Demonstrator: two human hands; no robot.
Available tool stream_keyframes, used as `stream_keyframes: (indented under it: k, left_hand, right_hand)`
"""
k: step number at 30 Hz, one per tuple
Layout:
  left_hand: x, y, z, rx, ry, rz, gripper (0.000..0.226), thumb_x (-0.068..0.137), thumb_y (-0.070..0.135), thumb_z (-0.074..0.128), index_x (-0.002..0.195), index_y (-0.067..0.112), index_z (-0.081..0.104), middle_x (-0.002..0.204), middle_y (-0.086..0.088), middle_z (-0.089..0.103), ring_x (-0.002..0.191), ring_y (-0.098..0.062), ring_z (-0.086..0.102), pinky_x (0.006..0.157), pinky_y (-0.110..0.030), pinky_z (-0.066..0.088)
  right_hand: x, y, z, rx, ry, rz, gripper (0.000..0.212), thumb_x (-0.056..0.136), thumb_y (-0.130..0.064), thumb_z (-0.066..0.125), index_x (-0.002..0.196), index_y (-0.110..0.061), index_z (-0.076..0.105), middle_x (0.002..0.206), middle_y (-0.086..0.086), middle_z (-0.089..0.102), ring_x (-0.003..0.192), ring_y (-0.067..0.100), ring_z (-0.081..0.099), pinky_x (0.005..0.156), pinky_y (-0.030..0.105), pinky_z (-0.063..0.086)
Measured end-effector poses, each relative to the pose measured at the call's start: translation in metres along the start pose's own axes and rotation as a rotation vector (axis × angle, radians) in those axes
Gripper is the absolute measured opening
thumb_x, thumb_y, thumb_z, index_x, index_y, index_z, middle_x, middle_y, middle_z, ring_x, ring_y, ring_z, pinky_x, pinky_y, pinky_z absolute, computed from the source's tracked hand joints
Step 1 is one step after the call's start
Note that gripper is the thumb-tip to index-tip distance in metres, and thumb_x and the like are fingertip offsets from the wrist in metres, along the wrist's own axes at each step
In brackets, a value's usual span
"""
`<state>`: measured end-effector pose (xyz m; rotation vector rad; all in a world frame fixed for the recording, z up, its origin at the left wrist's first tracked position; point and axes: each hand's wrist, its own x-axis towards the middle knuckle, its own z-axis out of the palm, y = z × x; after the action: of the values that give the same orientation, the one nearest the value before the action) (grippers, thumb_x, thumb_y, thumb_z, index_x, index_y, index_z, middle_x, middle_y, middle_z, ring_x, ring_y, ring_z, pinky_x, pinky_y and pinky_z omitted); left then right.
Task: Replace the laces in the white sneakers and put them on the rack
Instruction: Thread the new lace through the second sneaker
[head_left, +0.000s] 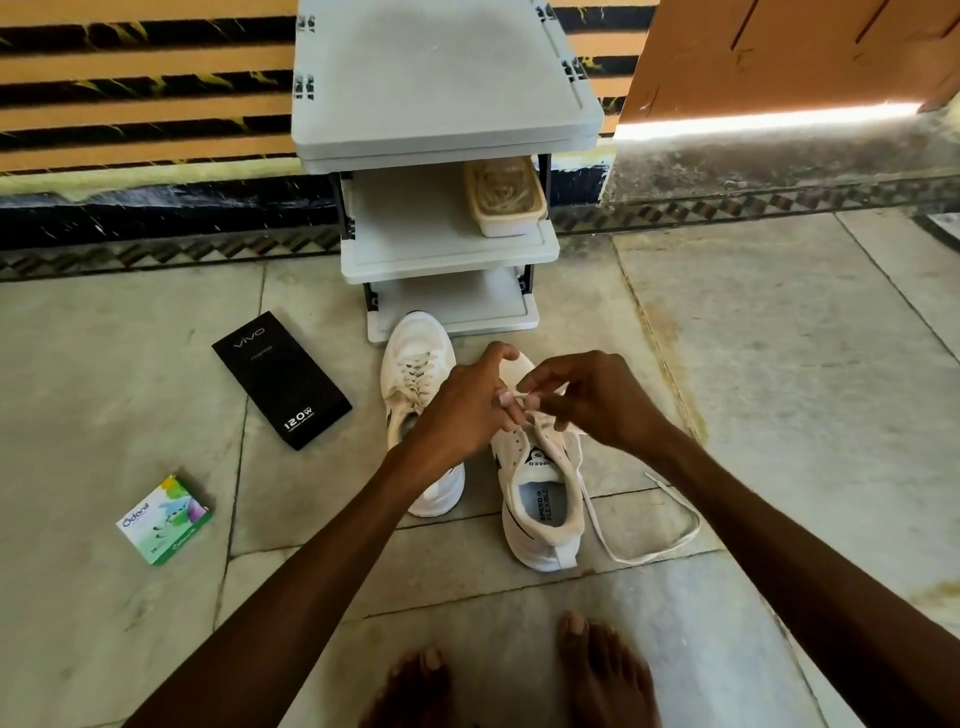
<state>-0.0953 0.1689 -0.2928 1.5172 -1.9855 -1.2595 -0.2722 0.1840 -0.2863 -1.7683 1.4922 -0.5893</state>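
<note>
Two white sneakers stand side by side on the floor in front of a grey rack (447, 249). The left sneaker (410, 379) is laced. Over the tongue of the right sneaker (545, 499), my left hand (467, 410) and my right hand (587, 400) both pinch a white lace (644, 551). The lace's loose end loops out on the floor to the right of that shoe. My hands hide the front of the right sneaker.
A lidded tub of laces (506, 200) sits on the rack's middle shelf. A black phone box (280, 379) and a small green box (165, 519) lie on the floor at the left. My bare feet (519, 675) are near the bottom edge. An orange door (789, 57) stands at the back right.
</note>
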Motion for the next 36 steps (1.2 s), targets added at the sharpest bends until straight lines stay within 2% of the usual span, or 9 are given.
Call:
stream_keyframes:
  k: [3,6,11,13,16,22,25,31,36]
  left_hand:
    - [0.004,-0.001,0.002,0.020,0.009,-0.018,0.059,0.091,-0.001,0.056,0.140,0.023,0.036,0.088,-0.011,0.069,0.078,-0.019,0.070,0.080,-0.034,0.059]
    - [0.004,-0.003,0.004,-0.024,0.020,-0.049,0.048,0.097,0.008,0.050,0.139,0.027,0.036,0.093,-0.010,0.070,0.078,-0.017,0.071,0.082,-0.039,0.059]
    - [-0.004,-0.002,0.006,0.160,-0.100,-0.191,0.021,0.096,0.020,0.054,0.116,0.018,0.061,0.114,-0.004,0.066,0.100,-0.020,0.063,0.089,-0.037,0.053]
    - [-0.009,-0.001,0.009,0.168,-0.207,-0.238,0.034,0.088,0.031,0.067,0.118,0.017,0.062,0.115,-0.002,0.065,0.104,-0.021,0.061,0.091,-0.035,0.051]
    - [-0.012,-0.005,0.018,0.213,-0.176,-0.245,0.055,0.077,0.038,0.078,0.122,0.019,0.054,0.116,-0.002,0.062,0.106,-0.020,0.059,0.086,-0.033,0.049]
    - [-0.015,-0.014,0.017,-0.084,-0.033,-0.312,0.038,0.075,0.010,0.070,0.106,0.019,0.049,0.100,-0.004,0.065,0.096,-0.024,0.062,0.085,-0.043,0.055]
    - [-0.015,-0.018,0.015,-0.181,-0.029,-0.323,0.041,0.073,0.004,0.069,0.101,0.022,0.045,0.097,-0.004,0.064,0.095,-0.024,0.062,0.082,-0.047,0.057]
    - [-0.013,-0.021,0.014,-0.319,-0.047,-0.333,0.045,0.076,-0.012,0.061,0.097,0.023,0.040,0.103,-0.008,0.060,0.090,-0.019,0.058,0.063,-0.031,0.055]
    - [-0.013,-0.023,0.015,-0.328,-0.061,-0.331,0.045,0.077,-0.014,0.059,0.099,0.021,0.041,0.105,-0.008,0.060,0.091,-0.018,0.057,0.062,-0.030,0.054]
  right_hand:
    - [-0.001,-0.001,0.013,-0.080,0.103,-0.046,0.005,0.081,-0.025,0.079,0.086,-0.022,0.079,0.077,-0.011,0.073,0.053,0.000,0.063,0.059,0.017,0.046]
    - [-0.003,0.000,0.018,-0.142,0.148,-0.042,0.003,0.083,-0.028,0.076,0.083,-0.025,0.076,0.074,-0.016,0.068,0.052,0.000,0.057,0.057,0.017,0.038]
    - [-0.005,0.009,0.020,-0.324,0.041,0.045,0.012,0.083,-0.018,0.068,0.084,-0.027,0.076,0.077,-0.011,0.064,0.066,0.009,0.057,0.058,0.025,0.044]
    - [-0.004,0.011,0.021,-0.272,-0.015,0.101,0.009,0.082,-0.018,0.071,0.084,-0.024,0.077,0.074,-0.009,0.065,0.073,0.014,0.062,0.065,0.032,0.051]
    - [-0.002,0.012,0.024,-0.267,-0.038,0.135,0.005,0.082,-0.023,0.073,0.085,-0.024,0.078,0.073,-0.008,0.066,0.075,0.015,0.063,0.067,0.034,0.052]
    - [0.005,0.012,0.028,-0.364,-0.091,0.135,0.008,0.082,-0.022,0.070,0.087,-0.019,0.076,0.067,-0.009,0.058,0.065,0.014,0.056,0.057,0.024,0.037]
    - [0.009,0.010,0.027,-0.418,-0.133,0.126,0.009,0.081,-0.023,0.070,0.087,-0.020,0.076,0.068,-0.007,0.058,0.066,0.016,0.057,0.057,0.028,0.044]
    - [0.010,0.008,0.029,-0.469,-0.159,0.099,0.009,0.084,-0.024,0.067,0.089,-0.021,0.075,0.072,-0.005,0.059,0.067,0.018,0.056,0.057,0.027,0.044]
    - [0.010,0.008,0.033,-0.547,-0.169,0.070,0.012,0.087,-0.027,0.063,0.090,-0.020,0.073,0.083,0.004,0.066,0.074,0.026,0.062,0.058,0.027,0.043]
